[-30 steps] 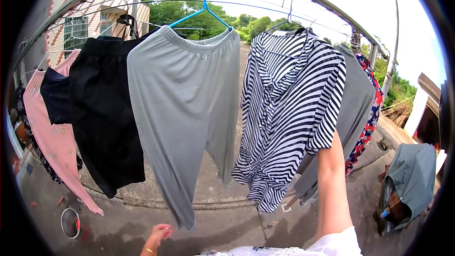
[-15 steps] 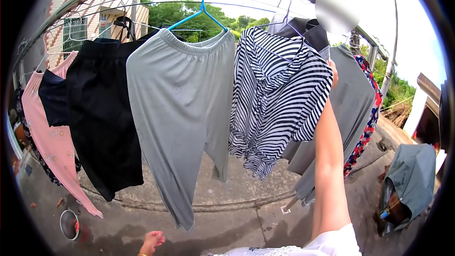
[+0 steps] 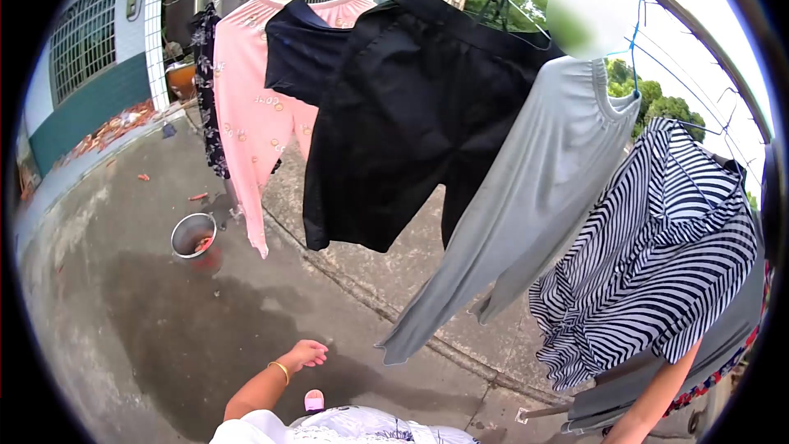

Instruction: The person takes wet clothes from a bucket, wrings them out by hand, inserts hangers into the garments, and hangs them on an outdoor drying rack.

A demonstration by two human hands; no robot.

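My left hand, with a yellow bangle at the wrist, hangs over the concrete. Its fingers are loosely bent and slightly apart, holding nothing. My right forearm reaches up at the lower right and passes behind a black-and-white striped shirt; the hand itself is hidden. That shirt is on a hanger. Beside it, grey trousers hang from a blue hanger. Further left hang black shorts, a dark navy garment and pink printed trousers.
A metal rail and thin wires carry the clothes. A metal bucket stands on the wet concrete floor. Behind are a wall with a barred window and an orange pot. Dark floral cloth hangs far left.
My view has turned left, so the clothes appear further right. My right hand, seen earlier at the garments beside the striped shirt, is now hidden. More of my left forearm shows.
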